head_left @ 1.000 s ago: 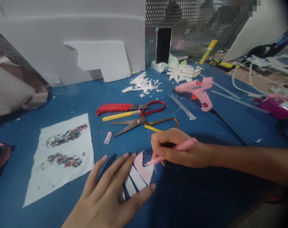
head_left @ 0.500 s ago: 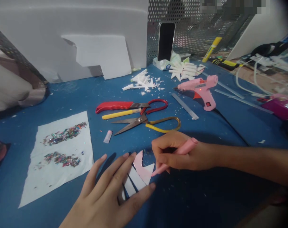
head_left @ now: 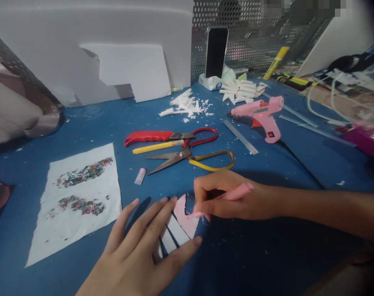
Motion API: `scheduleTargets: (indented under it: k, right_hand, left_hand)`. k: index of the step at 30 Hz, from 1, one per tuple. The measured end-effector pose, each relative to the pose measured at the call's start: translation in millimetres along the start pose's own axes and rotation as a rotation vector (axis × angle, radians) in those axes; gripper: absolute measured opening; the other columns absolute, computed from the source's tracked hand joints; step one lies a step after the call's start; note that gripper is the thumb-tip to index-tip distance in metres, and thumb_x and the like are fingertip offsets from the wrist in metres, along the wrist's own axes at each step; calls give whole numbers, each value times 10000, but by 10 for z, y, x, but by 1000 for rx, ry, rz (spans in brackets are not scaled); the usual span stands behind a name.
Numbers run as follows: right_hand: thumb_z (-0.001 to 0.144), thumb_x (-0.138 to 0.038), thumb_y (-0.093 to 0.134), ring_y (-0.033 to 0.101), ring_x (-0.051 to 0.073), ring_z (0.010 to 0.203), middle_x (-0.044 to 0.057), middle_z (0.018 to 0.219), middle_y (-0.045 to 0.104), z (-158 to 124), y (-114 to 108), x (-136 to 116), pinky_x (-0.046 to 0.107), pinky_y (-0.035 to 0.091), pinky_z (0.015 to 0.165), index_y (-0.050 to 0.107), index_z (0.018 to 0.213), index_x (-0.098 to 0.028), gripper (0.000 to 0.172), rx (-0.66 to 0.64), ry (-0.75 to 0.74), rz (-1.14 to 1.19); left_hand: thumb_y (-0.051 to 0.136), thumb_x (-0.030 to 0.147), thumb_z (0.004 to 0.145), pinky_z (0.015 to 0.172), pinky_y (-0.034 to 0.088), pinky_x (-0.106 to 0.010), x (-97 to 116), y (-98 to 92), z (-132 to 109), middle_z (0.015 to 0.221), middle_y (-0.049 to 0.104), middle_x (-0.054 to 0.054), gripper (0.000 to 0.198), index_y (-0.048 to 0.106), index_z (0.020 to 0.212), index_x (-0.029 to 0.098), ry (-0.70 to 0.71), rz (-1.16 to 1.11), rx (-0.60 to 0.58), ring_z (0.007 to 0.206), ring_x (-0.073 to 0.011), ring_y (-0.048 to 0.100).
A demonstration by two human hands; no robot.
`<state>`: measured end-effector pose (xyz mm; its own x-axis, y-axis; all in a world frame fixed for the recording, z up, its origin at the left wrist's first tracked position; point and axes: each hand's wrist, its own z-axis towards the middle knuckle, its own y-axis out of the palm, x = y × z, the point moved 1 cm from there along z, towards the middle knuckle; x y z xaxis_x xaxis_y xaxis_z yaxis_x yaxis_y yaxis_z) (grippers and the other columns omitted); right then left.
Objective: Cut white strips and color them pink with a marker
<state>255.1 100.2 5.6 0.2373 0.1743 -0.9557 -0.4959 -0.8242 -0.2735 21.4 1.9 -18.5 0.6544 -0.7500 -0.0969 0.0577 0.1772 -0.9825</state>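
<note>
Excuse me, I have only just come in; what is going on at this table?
Someone's right hand holds a pink marker with its tip at the notched, pink end of a cutout. The left hand is spread over the cutout's white strips. Just beyond the hands, open scissors lie beside a red cutter. A glue gun lies farther right, and glitter sits on a white sheet at the left.

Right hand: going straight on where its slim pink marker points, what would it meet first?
Probably the flat pink-and-white cut piece at the tip of the slim pink marker, then the spread left hand. Depth is unclear, so the tip may be touching or just above.
</note>
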Motion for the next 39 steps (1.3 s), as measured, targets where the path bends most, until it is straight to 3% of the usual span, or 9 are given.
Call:
scheduleTargets:
  k: [15, 39]
  right_hand:
    - [962, -339, 495, 548, 94, 619, -1, 693, 588, -3, 4, -11, 207, 398, 561, 545, 745, -132, 304, 9, -7, 14]
    - [978, -334, 465, 545, 82, 618, -1, 703, 579, 6, -2, -16, 198, 402, 565, 553, 748, -124, 323, 21, -20, 6]
  left_hand:
    - [376, 645, 893, 1074, 139, -601, 12, 0, -3, 1493, 271, -165, 631, 240, 1453, 390, -11, -26, 12, 1411, -355, 182]
    - [336, 665, 892, 1073, 153, -600, -4, 6, -9, 1498, 274, -149, 637, 233, 1456, 389, 7, -8, 13, 1412, -355, 197]
